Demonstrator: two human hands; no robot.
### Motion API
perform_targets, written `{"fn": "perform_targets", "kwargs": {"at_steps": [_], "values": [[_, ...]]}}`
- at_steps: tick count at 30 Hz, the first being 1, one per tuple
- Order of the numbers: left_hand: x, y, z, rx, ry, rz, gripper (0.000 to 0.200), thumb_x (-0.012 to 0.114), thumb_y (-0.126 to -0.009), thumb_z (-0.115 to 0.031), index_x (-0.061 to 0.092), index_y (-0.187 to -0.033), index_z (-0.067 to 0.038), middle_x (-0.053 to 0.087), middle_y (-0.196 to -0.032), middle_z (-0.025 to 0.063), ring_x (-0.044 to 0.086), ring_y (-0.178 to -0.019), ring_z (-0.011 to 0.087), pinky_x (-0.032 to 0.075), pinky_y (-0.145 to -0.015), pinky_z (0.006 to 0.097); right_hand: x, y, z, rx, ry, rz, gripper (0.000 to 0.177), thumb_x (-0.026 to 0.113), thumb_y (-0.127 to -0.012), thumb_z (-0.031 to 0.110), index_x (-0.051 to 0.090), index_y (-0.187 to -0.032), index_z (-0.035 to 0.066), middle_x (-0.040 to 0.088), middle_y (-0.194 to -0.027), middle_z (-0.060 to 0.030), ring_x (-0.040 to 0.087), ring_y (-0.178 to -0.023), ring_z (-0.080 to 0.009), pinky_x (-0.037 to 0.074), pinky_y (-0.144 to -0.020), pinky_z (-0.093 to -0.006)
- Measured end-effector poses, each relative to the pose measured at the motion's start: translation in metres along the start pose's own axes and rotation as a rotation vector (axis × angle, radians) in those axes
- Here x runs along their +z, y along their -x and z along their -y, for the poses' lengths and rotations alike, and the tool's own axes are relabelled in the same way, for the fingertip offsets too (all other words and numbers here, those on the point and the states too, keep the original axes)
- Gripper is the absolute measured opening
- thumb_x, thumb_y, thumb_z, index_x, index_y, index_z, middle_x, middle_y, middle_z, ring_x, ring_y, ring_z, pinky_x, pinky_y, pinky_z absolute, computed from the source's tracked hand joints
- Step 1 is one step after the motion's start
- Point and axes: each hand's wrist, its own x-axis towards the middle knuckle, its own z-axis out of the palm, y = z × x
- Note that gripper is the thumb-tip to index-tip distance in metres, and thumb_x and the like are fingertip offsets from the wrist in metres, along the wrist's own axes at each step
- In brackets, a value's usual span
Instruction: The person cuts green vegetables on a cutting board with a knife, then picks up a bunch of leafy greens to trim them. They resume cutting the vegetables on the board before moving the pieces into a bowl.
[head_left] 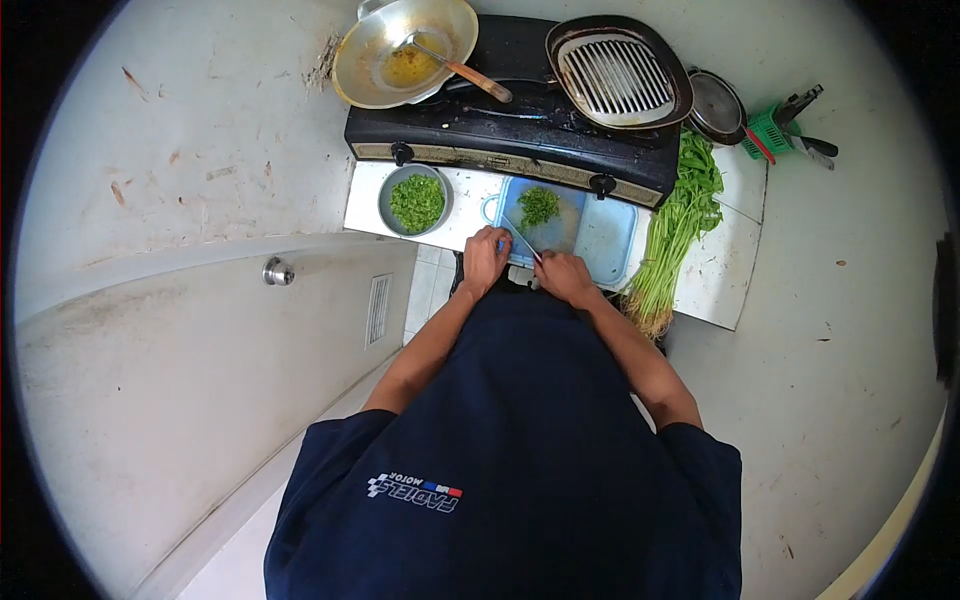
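In my right hand is a knife, its blade slanting up and left over the near edge of a blue chopping board. My left hand is close to the blade at the board's near left corner, fingers bent together. What lies between those fingers is too small to make out. A small heap of chopped greens rests on the board beyond the blade. Left of the board, a grey bowl holds more chopped greens.
Behind the board stands a black gas stove carrying a wok with a wooden-handled utensil and a grill pan. Long leafy greens lie to the right. Beyond are a lidded pan and a green basket with knives.
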Motion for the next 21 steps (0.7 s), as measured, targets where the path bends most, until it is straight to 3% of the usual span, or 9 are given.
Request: {"fn": "perform_targets", "kwargs": {"at_steps": [21], "values": [[-0.004,0.007,0.007,0.119,-0.118,0.018,0.008,0.074,-0.084,-0.006,0.077,-0.092,-0.006,0.069,-0.087,0.0105,0.068,-0.081,0.0334,0.052,-0.075,0.0459,0.009,0.0,0.004,0.0,-0.016,-0.007,0.037,0.054,-0.101,0.029,0.069,-0.093,-0.004,0.072,-0.079,-0.0261,0.073,-0.074,-0.0427,0.058,-0.07,-0.0527]]}}
